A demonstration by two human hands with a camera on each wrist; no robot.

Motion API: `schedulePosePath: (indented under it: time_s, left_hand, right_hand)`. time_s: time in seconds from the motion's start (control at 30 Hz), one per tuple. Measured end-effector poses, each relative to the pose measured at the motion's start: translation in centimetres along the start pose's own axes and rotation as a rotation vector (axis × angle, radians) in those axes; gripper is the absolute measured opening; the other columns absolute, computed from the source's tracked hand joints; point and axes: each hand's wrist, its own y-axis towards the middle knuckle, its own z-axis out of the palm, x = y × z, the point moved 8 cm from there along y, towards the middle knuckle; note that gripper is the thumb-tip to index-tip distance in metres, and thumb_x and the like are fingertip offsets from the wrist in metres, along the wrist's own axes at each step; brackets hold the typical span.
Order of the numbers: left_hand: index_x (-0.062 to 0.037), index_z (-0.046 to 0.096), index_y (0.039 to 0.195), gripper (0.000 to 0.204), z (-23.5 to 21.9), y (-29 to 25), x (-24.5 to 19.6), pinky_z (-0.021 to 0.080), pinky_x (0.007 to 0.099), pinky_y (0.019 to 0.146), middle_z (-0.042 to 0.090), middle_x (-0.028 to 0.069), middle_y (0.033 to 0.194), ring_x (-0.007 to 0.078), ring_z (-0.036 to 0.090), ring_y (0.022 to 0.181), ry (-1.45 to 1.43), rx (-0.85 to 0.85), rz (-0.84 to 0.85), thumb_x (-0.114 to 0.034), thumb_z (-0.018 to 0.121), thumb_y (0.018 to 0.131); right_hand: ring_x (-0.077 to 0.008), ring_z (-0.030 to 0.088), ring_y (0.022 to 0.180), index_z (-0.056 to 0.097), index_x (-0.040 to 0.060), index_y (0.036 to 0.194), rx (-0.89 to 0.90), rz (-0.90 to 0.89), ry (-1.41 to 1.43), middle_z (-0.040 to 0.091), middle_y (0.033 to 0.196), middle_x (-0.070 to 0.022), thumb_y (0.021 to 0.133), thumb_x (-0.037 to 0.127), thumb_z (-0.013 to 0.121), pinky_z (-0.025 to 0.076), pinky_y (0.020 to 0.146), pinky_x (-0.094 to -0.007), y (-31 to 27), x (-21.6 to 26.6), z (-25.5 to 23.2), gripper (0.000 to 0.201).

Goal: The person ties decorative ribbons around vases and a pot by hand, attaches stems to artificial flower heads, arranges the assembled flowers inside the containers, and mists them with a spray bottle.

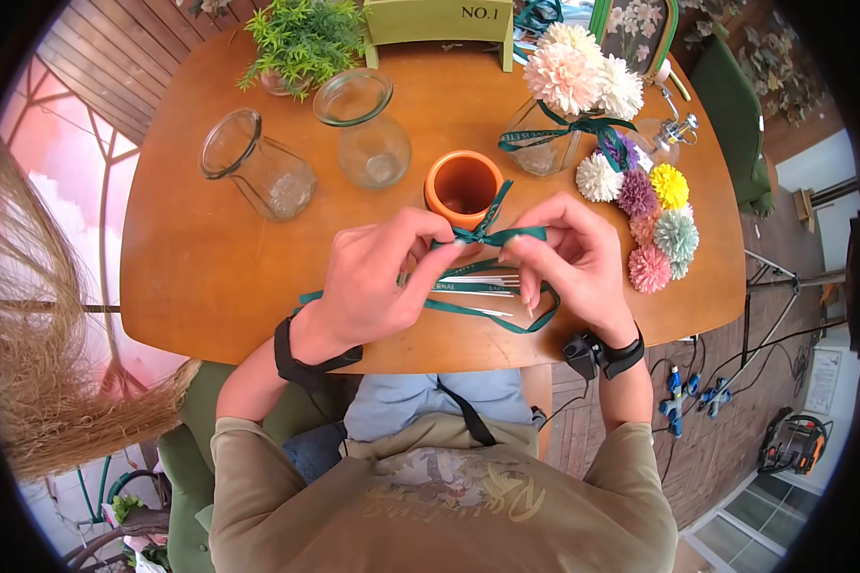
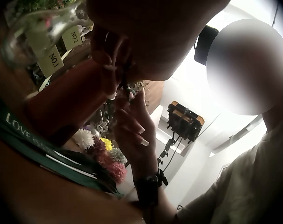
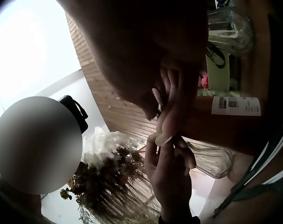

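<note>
A dark green lettered ribbon [image 1: 531, 233] is knotted at the near side of an orange pot [image 1: 462, 181], with one loop and an end standing out from the knot. My left hand [image 1: 377, 272] pinches the ribbon on the left of the knot between thumb and forefinger. On the other side, my right hand [image 1: 578, 253] pinches the loop the same way. The pot stands upright, a white label [image 3: 236, 106] on its side in the right wrist view. Below the hands, several thin white sticks [image 1: 478, 290] and a long ribbon tail lie on the wooden table [image 1: 220, 277].
Two glass vases [image 1: 373, 143] stand at the left, near a green plant [image 1: 306, 43]. At the right are pompom flowers [image 1: 677, 232] and a glass vase [image 1: 542, 153] holding pale blooms [image 1: 564, 76]. A green wooden box [image 1: 440, 29] sits at the back.
</note>
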Motion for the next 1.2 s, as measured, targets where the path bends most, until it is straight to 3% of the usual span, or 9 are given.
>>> schedulePosePath:
  time_s: [0.17,0.37,0.43,0.63,0.77,0.83,0.97,1.03,1.2]
  left_hand:
    - [0.0024,0.049,0.118,0.026,0.1,-0.3,0.8,0.053,0.0245,0.056,0.074,0.0115,0.085,0.0148,0.072,0.068,-0.148,-0.002,-0.119,0.005,0.064,0.097]
    - [0.0017,0.037,0.138,0.048,0.1,-0.7,1.8,0.052,0.0245,0.059,0.072,0.0085,0.078,0.0129,0.069,0.068,-0.225,-0.063,-0.209,0.004,0.063,0.099]
    - [-0.0007,0.024,0.149,0.063,0.4,-0.6,2.1,0.052,0.0262,0.070,0.070,0.0096,0.080,0.0136,0.066,0.072,-0.362,-0.039,-0.324,0.002,0.062,0.099]
    - [-0.0031,0.012,0.160,0.079,0.2,-0.6,2.1,0.051,0.0258,0.070,0.070,0.0084,0.080,0.0133,0.064,0.071,-0.357,-0.003,-0.358,0.002,0.061,0.099]
    - [-0.0027,0.018,0.160,0.075,0.3,-0.3,2.2,0.051,0.0252,0.069,0.069,0.0065,0.080,0.0118,0.064,0.070,-0.428,-0.033,-0.408,0.001,0.062,0.099]
    - [-0.0022,0.027,0.158,0.074,0.6,-0.5,3.3,0.046,0.0235,0.065,0.064,0.0016,0.078,0.0086,0.059,0.068,-0.417,0.076,-0.515,-0.004,0.069,0.097]
    - [-0.0053,0.035,0.156,0.081,0.2,-0.6,3.5,0.046,0.0245,0.057,0.067,0.0026,0.075,0.0074,0.061,0.063,-0.105,0.154,-0.376,-0.017,0.082,0.091]
    - [-0.0059,0.038,0.154,0.083,0.4,-0.2,3.4,0.047,0.0290,0.057,0.067,0.0043,0.074,0.0147,0.063,0.060,0.073,0.157,-0.354,-0.025,0.085,0.088]
    - [-0.0067,0.038,0.151,0.076,1.1,1.7,3.4,0.049,0.0368,0.059,0.069,0.0083,0.072,0.0282,0.066,0.061,0.142,0.217,-0.295,-0.026,0.080,0.091]
  right_hand:
    - [-0.0109,0.067,0.055,0.057,-0.0017,0.102,-0.104,0.035,-0.081,0.071,0.076,-0.0080,0.103,0.008,0.066,0.051,0.046,-0.0212,0.1,-0.3,-0.7,0.014]
    - [-0.0118,0.068,0.057,0.054,-0.0003,0.099,-0.148,0.049,-0.015,0.073,0.084,-0.0115,0.106,0.011,0.061,0.051,0.046,-0.0215,0.1,-0.4,-0.8,0.015]
    - [-0.0118,0.069,0.058,0.054,-0.0003,0.099,-0.141,0.048,-0.026,0.073,0.085,-0.0113,0.106,0.011,0.060,0.051,0.046,-0.0215,0.2,-0.5,-0.9,0.015]
    - [-0.0108,0.068,0.059,0.054,0.0001,0.099,-0.140,0.027,-0.047,0.072,0.083,-0.0089,0.106,0.011,0.061,0.049,0.044,-0.0206,0.1,-0.6,-1.0,0.014]
    - [-0.0092,0.068,0.058,0.057,0.0001,0.101,-0.158,-0.040,-0.108,0.069,0.080,-0.0051,0.105,0.011,0.062,0.046,0.044,-0.0194,-0.1,-0.1,-1.3,0.012]
    - [-0.0086,0.067,0.058,0.058,-0.0003,0.104,-0.176,-0.052,-0.129,0.069,0.080,-0.0045,0.105,0.011,0.062,0.045,0.044,-0.0192,-0.2,0.0,-1.5,0.013]
    - [-0.0074,0.066,0.059,0.061,-0.0004,0.113,-0.264,-0.100,-0.135,0.071,0.082,-0.0051,0.105,0.014,0.062,0.045,0.044,-0.0187,0.1,0.7,-2.1,0.016]
    - [-0.0072,0.066,0.061,0.062,0.0002,0.117,-0.291,-0.134,-0.092,0.073,0.086,-0.0072,0.106,0.015,0.061,0.046,0.047,-0.0194,-0.1,1.3,-2.5,0.018]
    - [-0.0092,0.068,0.062,0.066,-0.0016,0.107,-0.507,-0.272,-0.599,0.074,0.087,-0.0084,0.102,0.008,0.066,0.050,0.055,-0.0211,-2.9,4.6,-4.7,0.011]
